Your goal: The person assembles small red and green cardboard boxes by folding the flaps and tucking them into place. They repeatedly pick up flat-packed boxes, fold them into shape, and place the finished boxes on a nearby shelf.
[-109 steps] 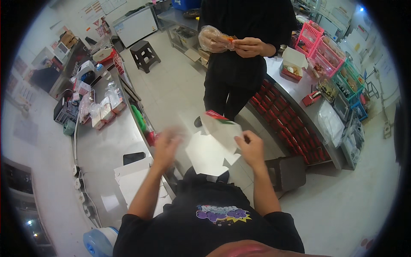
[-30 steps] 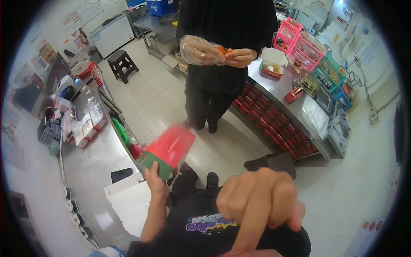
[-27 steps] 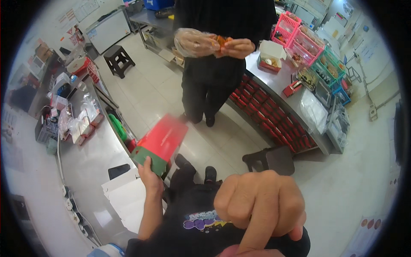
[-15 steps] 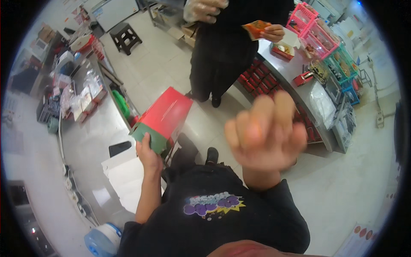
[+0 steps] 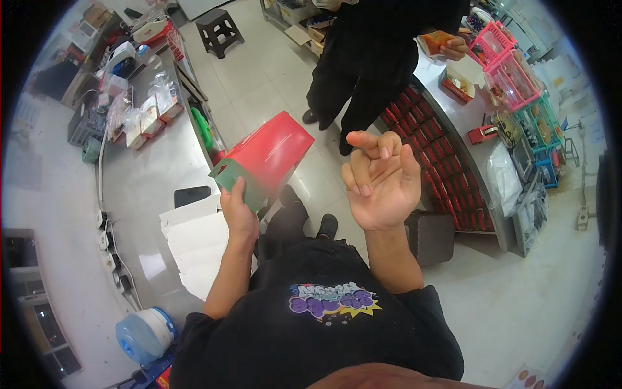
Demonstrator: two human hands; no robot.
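My left hand (image 5: 238, 214) grips a red and green cardboard box (image 5: 275, 152) by its green end, thumb on top; the fingers underneath are hidden. The box is tilted, its red end pointing up and away over the floor. To the right, my right hand (image 5: 382, 178) is raised with the palm up, fingers apart and partly curled, with nothing in it. Beside my left forearm, a stack of flat white card sheets (image 5: 196, 243) lies on the steel table (image 5: 139, 214), close to a black phone-like slab (image 5: 192, 195).
A co-worker in black (image 5: 366, 58) stands ahead, an orange packet (image 5: 433, 43) in one hand. The curved counter (image 5: 424, 71) at right has many red boxes (image 5: 447, 165) stacked below. Near my right arm stands a dark stool (image 5: 429, 236); a water jug (image 5: 142, 337) sits lower left.
My right hand has dropped lower and turned sharper in view, its fingers more separated. The box stays in my left hand. The whole view has shifted, and the co-worker appears further right.
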